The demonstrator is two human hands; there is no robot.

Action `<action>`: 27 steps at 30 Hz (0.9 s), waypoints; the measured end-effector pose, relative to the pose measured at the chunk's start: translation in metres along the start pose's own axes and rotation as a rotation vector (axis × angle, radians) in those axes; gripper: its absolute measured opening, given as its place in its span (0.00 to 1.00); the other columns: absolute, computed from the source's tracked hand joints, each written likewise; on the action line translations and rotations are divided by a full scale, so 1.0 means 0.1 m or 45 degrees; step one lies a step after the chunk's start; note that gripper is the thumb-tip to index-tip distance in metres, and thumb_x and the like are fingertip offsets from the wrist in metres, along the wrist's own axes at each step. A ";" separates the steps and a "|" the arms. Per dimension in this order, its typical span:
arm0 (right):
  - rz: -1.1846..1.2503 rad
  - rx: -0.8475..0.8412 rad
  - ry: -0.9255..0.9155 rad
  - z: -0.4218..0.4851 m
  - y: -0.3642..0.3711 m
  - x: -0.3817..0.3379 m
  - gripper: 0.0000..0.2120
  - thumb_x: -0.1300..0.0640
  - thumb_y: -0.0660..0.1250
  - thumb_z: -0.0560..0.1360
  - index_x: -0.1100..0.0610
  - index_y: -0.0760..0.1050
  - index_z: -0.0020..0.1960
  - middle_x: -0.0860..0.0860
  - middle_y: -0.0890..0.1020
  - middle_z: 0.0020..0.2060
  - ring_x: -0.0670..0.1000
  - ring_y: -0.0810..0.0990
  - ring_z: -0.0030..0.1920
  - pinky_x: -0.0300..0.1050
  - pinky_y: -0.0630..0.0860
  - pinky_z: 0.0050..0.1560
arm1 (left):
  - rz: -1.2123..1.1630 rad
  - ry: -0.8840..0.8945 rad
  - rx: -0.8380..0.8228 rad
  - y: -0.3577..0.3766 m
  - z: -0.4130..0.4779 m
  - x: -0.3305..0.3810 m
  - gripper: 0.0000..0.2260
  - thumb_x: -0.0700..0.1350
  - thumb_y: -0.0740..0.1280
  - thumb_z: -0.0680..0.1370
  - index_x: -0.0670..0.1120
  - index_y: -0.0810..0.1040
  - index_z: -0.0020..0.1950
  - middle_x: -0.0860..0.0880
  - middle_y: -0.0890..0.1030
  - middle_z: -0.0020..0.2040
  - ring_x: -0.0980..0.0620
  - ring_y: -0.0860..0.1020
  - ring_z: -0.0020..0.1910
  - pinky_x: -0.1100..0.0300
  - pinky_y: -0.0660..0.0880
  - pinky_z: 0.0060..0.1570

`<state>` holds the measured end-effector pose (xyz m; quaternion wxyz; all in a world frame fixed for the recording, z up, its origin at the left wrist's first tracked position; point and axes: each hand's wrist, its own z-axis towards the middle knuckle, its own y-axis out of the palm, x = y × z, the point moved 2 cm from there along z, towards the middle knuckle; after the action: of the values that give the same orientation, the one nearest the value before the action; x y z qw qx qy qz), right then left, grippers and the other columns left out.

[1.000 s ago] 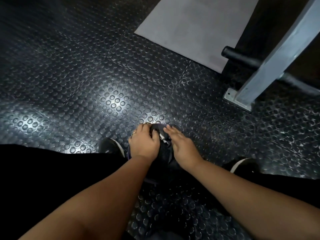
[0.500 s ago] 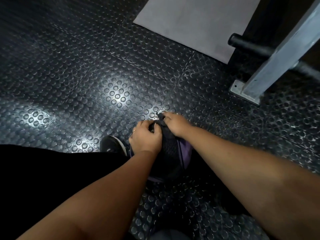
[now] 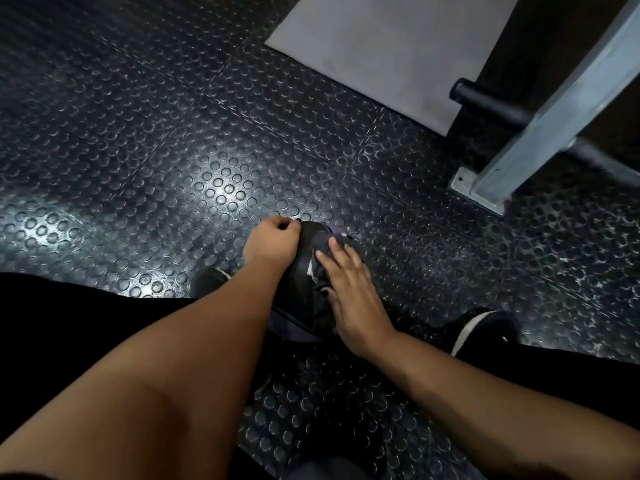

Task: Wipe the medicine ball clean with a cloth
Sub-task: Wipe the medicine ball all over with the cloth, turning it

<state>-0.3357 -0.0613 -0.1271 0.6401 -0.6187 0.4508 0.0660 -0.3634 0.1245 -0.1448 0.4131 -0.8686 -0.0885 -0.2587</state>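
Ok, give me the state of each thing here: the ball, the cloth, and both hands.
medicine ball: on the floor, partly under the cloth
cloth: bunched, pressed onto the ball's top
right hand: fingers straight, pressing the cloth
left hand: fingers curled against the ball's far left; grip unclear

Medicine ball (image 3: 294, 325): black with purple panels, surface slightly glossy. Rests on the studded floor (image 3: 173, 168), near centre of the scene. Cloth (image 3: 322, 282): dark, crumpled, 1 pale patch showing. Draped over the ball's top and right side, touching it.
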 end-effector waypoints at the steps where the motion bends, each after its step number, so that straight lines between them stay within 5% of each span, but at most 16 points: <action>1: -0.023 0.012 -0.007 0.09 0.00 0.01 0.26 0.56 0.54 0.81 0.46 0.52 0.77 0.43 0.46 0.78 0.47 0.41 0.77 0.53 0.46 0.76 | -0.028 0.000 -0.003 -0.02 0.03 -0.01 0.14 0.56 0.64 0.79 0.52 0.82 0.59 0.47 0.84 0.56 0.44 0.80 0.58 0.55 0.74 0.57; 9: -0.083 -0.068 0.005 1.16 -0.09 0.09 0.19 0.53 0.53 0.82 0.53 0.67 0.71 0.52 0.68 0.72 0.55 0.65 0.71 0.52 0.60 0.71 | -0.123 0.137 0.039 -0.01 -0.01 -0.01 0.19 0.60 0.59 0.73 0.53 0.79 0.57 0.50 0.83 0.55 0.46 0.79 0.53 0.49 0.75 0.58; 13: -0.075 -0.239 0.123 1.49 -0.10 0.08 0.18 0.54 0.54 0.82 0.56 0.69 0.70 0.56 0.74 0.66 0.58 0.71 0.66 0.50 0.67 0.65 | -0.315 -0.003 0.217 0.05 -0.07 -0.08 0.10 0.56 0.65 0.78 0.55 0.81 0.53 0.54 0.83 0.51 0.50 0.79 0.51 0.54 0.74 0.56; 18: 0.051 0.042 0.028 1.04 -0.12 0.02 0.18 0.56 0.56 0.82 0.54 0.69 0.71 0.52 0.71 0.70 0.54 0.68 0.69 0.48 0.63 0.70 | -0.464 -0.179 0.337 0.03 -0.10 -0.22 0.06 0.52 0.66 0.78 0.52 0.80 0.46 0.52 0.82 0.43 0.47 0.79 0.46 0.59 0.70 0.47; 20: 0.291 0.190 0.241 0.72 -0.12 0.24 0.18 0.56 0.55 0.82 0.51 0.67 0.72 0.50 0.74 0.66 0.51 0.73 0.62 0.43 0.68 0.63 | -0.493 -0.204 0.334 0.01 -0.08 -0.23 0.06 0.52 0.66 0.78 0.52 0.80 0.44 0.55 0.80 0.40 0.48 0.78 0.45 0.59 0.69 0.47; 24: 0.756 0.410 1.077 0.22 -0.10 1.01 0.15 0.61 0.55 0.82 0.58 0.74 0.65 0.59 0.80 0.55 0.54 0.78 0.52 0.39 0.69 0.44 | -0.517 -0.186 0.297 0.03 -0.08 -0.20 0.06 0.51 0.66 0.79 0.52 0.79 0.44 0.57 0.78 0.39 0.51 0.75 0.42 0.59 0.69 0.48; 27: 1.197 0.786 1.334 0.09 -0.34 1.35 0.15 0.62 0.53 0.82 0.57 0.74 0.63 0.52 0.78 0.48 0.51 0.75 0.46 0.38 0.71 0.40 | -0.561 -0.183 0.290 -0.04 0.08 -0.35 0.07 0.51 0.68 0.76 0.51 0.80 0.40 0.52 0.80 0.38 0.48 0.77 0.43 0.55 0.74 0.49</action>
<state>-0.2304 -0.1255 -0.1924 0.3910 -0.1058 0.9089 -0.0993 -0.3921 0.1350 -0.1645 0.4346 -0.7924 -0.3333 -0.2686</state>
